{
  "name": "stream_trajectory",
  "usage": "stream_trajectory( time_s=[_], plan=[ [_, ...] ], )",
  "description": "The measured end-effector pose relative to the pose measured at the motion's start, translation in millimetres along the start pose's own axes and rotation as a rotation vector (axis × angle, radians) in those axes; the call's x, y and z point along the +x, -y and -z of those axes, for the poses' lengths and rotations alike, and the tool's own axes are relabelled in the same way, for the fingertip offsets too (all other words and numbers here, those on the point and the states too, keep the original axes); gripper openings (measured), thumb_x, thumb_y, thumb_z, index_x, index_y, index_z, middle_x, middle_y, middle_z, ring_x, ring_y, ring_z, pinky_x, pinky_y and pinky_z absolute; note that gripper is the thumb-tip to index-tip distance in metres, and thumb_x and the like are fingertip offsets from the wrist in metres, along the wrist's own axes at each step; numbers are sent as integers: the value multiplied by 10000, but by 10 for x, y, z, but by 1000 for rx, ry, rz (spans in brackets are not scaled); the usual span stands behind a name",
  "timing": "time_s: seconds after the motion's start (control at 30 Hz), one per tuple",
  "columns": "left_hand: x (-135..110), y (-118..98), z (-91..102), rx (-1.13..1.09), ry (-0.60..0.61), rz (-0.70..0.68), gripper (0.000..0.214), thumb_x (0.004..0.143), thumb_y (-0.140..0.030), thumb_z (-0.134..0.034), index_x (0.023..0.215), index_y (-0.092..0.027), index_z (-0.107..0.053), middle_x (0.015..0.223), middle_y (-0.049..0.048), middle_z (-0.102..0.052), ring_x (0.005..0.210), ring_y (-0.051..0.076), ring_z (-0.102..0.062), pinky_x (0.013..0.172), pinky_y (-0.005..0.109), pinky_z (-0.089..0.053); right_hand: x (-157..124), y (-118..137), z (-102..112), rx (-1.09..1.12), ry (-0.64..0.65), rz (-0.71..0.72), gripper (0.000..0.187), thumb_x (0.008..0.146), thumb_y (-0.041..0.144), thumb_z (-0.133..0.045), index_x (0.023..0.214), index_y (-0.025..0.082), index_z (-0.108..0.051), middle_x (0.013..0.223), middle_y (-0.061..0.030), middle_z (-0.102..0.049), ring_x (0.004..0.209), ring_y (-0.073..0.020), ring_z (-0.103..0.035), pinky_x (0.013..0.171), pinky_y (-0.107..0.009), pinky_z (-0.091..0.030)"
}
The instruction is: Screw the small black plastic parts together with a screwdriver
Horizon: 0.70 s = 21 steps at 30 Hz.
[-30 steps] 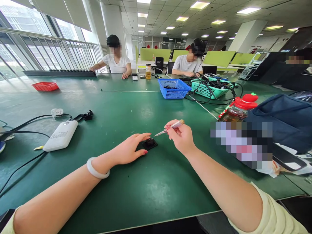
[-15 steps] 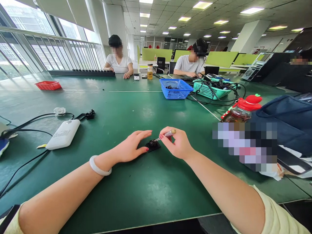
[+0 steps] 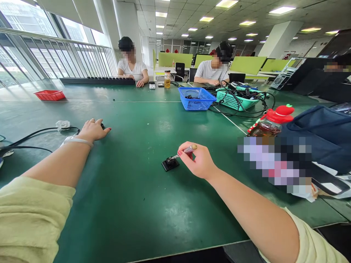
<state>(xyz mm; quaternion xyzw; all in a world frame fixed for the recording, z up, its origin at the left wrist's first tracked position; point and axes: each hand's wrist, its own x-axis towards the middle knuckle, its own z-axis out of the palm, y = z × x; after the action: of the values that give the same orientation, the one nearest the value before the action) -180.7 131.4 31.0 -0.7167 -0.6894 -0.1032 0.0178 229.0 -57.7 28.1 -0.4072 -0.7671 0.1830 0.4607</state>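
My right hand [image 3: 199,160] is closed on a slim tool with a metal tip [image 3: 186,150]. The tip rests on a small black square part [image 3: 170,164] lying on the green table [image 3: 131,190]. My left hand [image 3: 94,129] is stretched far out to the left. It lies palm down, fingers out, over a small black piece [image 3: 102,125] at the end of a black cable [image 3: 35,133]. Most of that piece is hidden under the fingers. A white bangle [image 3: 76,140] sits on my left wrist.
A blue basket [image 3: 195,98] and a teal basket of cables [image 3: 236,100] stand at the back right. A red-lidded bottle [image 3: 270,122] and a dark blue bag [image 3: 320,135] lie at the right, a red tray [image 3: 49,95] far left. Two people sit across the table.
My left hand has left the black square part and swung out to the left onto the black piece by the cable. My right hand keeps the tool tip on the part.
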Motion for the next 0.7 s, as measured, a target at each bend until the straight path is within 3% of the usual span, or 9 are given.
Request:
stream_trajectory(
  time_s=[0.1,0.33,0.43,0.57,0.7],
  plan=[
    [39,-14,-63,69,64,88,688,870,-457,-520,1329,48,-434,1319,246,-538,1275,363,-421,1031,508,-348,0,1,2,0,7,-12,179,881,275,-512,725,211,-572,656,6,-572,517,-103,-455,503,-239,-391],
    [-131,-182,-23,93,52,77,381,864,-364,-493,1077,-84,-639,1128,162,-640,1139,314,-512,945,430,-414,6,-5,11,-1,6,-9,182,880,274,-516,718,210,-571,647,6,-573,510,-100,-451,493,-238,-392],
    [-218,-201,60,69,52,114,419,810,-430,-566,1071,-107,-623,1060,118,-664,999,279,-567,846,383,-452,3,3,9,22,10,-2,183,882,264,-513,715,209,-566,641,10,-566,505,-97,-447,485,-234,-387],
    [-265,-203,122,-6,78,112,648,771,-468,-620,1300,-114,-501,1016,49,-684,886,211,-587,768,303,-448,-5,0,4,18,4,8,182,881,265,-512,716,209,-565,642,12,-566,503,-95,-443,484,-234,-383],
    [-262,-238,114,55,114,70,472,766,-446,-631,1150,-170,-640,973,24,-693,867,210,-585,739,277,-432,-4,-7,-1,1,1,-7,181,877,271,-515,715,210,-568,647,8,-573,509,-99,-450,494,-239,-390]
  ],
)
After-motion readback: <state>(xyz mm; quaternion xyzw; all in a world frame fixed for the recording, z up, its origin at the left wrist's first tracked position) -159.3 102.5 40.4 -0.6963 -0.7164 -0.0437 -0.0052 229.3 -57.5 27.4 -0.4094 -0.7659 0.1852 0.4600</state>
